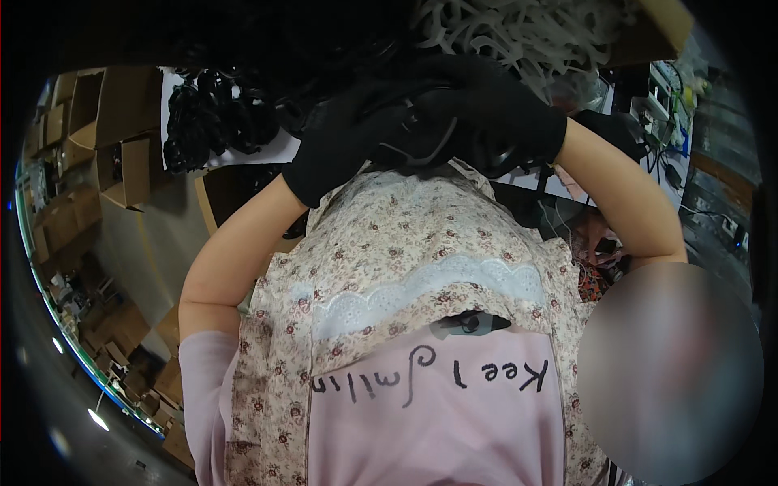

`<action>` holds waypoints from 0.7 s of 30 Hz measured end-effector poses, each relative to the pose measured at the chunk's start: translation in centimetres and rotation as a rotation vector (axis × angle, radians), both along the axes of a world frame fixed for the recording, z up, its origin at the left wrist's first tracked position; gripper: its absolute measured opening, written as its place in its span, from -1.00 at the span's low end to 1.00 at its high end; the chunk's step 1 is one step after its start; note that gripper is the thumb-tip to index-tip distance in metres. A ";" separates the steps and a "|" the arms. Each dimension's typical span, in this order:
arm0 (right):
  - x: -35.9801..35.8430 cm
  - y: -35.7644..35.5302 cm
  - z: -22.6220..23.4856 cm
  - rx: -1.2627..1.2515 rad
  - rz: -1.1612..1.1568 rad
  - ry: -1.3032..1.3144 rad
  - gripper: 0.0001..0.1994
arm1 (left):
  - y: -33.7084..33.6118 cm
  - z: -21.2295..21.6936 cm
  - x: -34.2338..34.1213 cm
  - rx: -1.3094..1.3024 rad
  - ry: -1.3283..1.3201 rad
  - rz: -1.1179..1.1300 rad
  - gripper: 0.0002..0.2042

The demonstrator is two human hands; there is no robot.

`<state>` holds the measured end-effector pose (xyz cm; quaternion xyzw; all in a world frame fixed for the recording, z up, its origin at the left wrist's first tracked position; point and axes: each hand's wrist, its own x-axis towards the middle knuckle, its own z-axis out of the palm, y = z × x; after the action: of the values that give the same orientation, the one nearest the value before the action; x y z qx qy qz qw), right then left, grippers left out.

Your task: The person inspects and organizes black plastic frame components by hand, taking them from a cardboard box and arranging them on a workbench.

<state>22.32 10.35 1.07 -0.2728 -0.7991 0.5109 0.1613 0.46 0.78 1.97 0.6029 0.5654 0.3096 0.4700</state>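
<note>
Both my hands wear black gloves and come together in front of my apron, at the upper middle of the view. My left hand (pixel 336 142) grips the left side of a dark, glossy black part with curved edges (pixel 421 142). Curled over the same part from the right is my right hand (pixel 506 109). Dark gloves against the dark part hide most of the fingertips, and the part's exact kind does not show. A heap of black looped parts (pixel 219 117) lies on the white table surface (pixel 279 150) beyond my left forearm.
Translucent white looped pieces (pixel 527 40) are piled at the far side, beside a cardboard edge (pixel 668 24). Cables and small devices (pixel 660 113) crowd the table's right end. Open cardboard boxes (pixel 121 105) stand at the left. A floral apron (pixel 405 219) covers my front.
</note>
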 end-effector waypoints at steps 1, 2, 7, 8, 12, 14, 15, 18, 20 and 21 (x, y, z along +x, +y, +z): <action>-0.1 -0.3 -0.3 -0.045 -0.014 -0.047 -0.65 | -0.2 -0.3 0.0 -0.008 0.002 0.002 -0.69; -0.2 -0.5 -0.6 -0.053 -0.012 -0.046 -0.65 | -0.2 -0.8 0.0 -0.021 -0.032 0.016 -0.69; -0.7 -1.0 -1.4 -0.036 -0.159 -0.103 -0.67 | -0.6 -2.4 0.4 -0.007 -0.133 0.078 -0.69; -0.7 -0.9 -1.3 -0.037 -0.159 -0.104 -0.67 | -0.3 -2.8 0.3 0.008 -0.040 0.058 -0.70; -1.5 0.9 -1.2 -0.087 -0.169 -0.044 -0.53 | 1.0 -4.1 -0.8 0.162 0.089 -0.043 -0.66; -2.0 1.5 -1.5 -0.068 -0.210 0.075 -0.60 | 0.8 -3.5 -0.9 -0.008 -0.209 0.206 -0.65; -2.2 0.6 -0.8 -0.247 -0.362 0.217 -0.57 | 0.4 -3.3 -1.0 -0.192 -0.523 0.445 -0.63; -1.3 -3.0 0.7 -0.677 -0.489 0.392 -0.56 | -1.4 -1.1 -1.3 -0.145 -0.508 0.407 -0.59; -0.8 -4.8 -0.1 -0.765 -0.538 0.281 -0.60 | -2.8 -0.5 -2.9 -0.024 -0.194 0.159 -0.52; -0.7 -5.1 0.1 -0.764 -0.536 0.277 -0.60 | -3.6 -0.3 -3.3 0.095 0.120 -0.085 -0.45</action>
<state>21.66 5.27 1.18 -0.4383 -0.4270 0.7396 0.2804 -2.85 -2.81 1.65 0.6653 0.5514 0.2791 0.4188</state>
